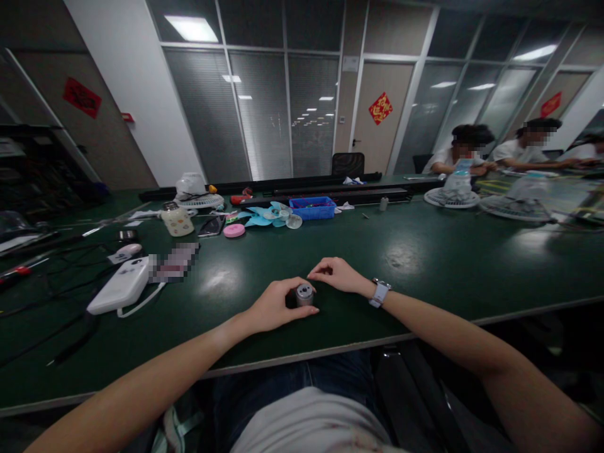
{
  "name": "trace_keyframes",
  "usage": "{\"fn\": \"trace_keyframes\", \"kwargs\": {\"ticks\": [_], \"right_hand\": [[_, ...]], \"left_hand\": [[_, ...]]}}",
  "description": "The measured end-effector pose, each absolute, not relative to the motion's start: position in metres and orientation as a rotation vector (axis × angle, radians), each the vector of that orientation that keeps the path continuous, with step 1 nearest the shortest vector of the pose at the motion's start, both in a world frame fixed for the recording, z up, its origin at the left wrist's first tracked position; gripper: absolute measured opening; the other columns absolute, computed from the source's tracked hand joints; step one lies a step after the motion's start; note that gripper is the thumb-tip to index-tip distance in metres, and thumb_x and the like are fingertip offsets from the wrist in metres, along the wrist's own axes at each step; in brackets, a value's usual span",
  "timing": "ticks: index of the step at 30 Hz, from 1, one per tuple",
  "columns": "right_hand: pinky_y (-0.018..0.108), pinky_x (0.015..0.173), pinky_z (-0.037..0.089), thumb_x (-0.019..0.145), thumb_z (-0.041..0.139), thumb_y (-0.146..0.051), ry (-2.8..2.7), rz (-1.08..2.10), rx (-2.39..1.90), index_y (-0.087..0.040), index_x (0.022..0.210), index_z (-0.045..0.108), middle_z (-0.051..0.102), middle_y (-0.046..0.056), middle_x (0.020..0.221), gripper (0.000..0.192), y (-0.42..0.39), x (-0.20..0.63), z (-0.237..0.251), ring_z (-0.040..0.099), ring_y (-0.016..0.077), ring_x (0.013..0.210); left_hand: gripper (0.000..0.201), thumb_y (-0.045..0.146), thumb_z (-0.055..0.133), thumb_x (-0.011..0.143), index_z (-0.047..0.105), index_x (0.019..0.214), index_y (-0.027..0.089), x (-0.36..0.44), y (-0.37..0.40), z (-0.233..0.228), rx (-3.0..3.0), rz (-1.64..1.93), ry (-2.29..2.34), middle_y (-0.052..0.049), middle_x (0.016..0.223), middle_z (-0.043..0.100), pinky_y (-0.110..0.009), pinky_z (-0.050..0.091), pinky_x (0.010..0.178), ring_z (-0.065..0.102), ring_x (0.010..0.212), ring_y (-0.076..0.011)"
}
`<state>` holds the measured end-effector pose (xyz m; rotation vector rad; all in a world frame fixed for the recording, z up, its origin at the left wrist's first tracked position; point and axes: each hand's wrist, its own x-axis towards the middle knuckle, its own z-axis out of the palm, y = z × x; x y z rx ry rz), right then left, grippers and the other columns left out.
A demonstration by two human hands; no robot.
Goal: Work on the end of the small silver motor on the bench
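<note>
surface: dark green table (425,251) | room: glass-walled office | left hand (274,306) grasping metal cylinder (304,294) | right hand (337,275) loosely curled, holding nothing

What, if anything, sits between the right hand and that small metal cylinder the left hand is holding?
Nothing visible. The left hand grips the small metal cylinder on the green table; the right hand rests just behind it, with only bare tabletop between its fingertips and the cylinder.

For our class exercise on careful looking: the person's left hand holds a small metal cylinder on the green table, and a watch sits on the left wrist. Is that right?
Not quite. The head view shows the watch on the right wrist, not the left. The rest stands: the left hand holds the small metal cylinder on the green table.
</note>
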<state>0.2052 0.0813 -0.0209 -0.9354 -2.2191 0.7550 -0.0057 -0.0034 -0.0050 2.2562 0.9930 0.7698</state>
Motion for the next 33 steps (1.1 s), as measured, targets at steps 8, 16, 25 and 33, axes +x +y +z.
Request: {"fn": "trace_keyframes", "kwargs": {"ticks": [8, 16, 25, 33], "right_hand": [[0.025, 0.063, 0.038, 0.084, 0.066, -0.033, -2.315, 0.684, -1.011, -0.023, 0.092, 0.079, 0.074, 0.004, 0.084, 0.018, 0.084, 0.210, -0.022, 0.059, 0.0158, 0.072], [0.026, 0.061, 0.038, 0.093, 0.054, -0.039, -2.177, 0.665, -0.977, -0.020, 0.111, 0.072, 0.073, 0.006, 0.092, 0.032, 0.080, 0.208, -0.020, 0.057, 0.0150, 0.069], [0.025, 0.065, 0.044, 0.091, 0.057, -0.047, -2.193, 0.709, -0.711, -0.022, 0.104, 0.075, 0.063, 0.003, 0.084, 0.033, 0.046, 0.199, -0.004, 0.058, 0.0139, 0.075], [0.033, 0.077, 0.042, 0.090, 0.059, -0.042, -2.184, 0.524, -0.967, -0.024, 0.119, 0.068, 0.061, 0.007, 0.093, 0.035, 0.064, 0.204, -0.015, 0.054, 0.0183, 0.085]], "left_hand": [[0.036, 0.042, 0.071, 0.080, 0.065, 0.106, 0.018, -0.005, -0.002, -0.004, 2.259, 0.755, 1.000, -0.004, 0.100, 0.069, -0.029, 0.049, 0.082, 0.064, 0.089, -0.0197], [0.036, 0.042, 0.071, 0.080, 0.064, 0.106, 0.019, -0.006, -0.003, -0.005, 2.252, 0.772, 0.981, -0.003, 0.101, 0.070, -0.029, 0.049, 0.082, 0.065, 0.091, -0.0195], [0.045, 0.045, 0.071, 0.079, 0.064, 0.113, 0.017, -0.007, -0.002, -0.006, 2.260, 0.766, 1.010, -0.005, 0.103, 0.071, -0.031, 0.050, 0.082, 0.066, 0.090, -0.0218], [0.035, 0.042, 0.071, 0.080, 0.065, 0.106, 0.018, -0.006, -0.003, -0.004, 2.251, 0.767, 0.986, -0.004, 0.101, 0.070, -0.030, 0.049, 0.084, 0.065, 0.091, -0.0201]]}}
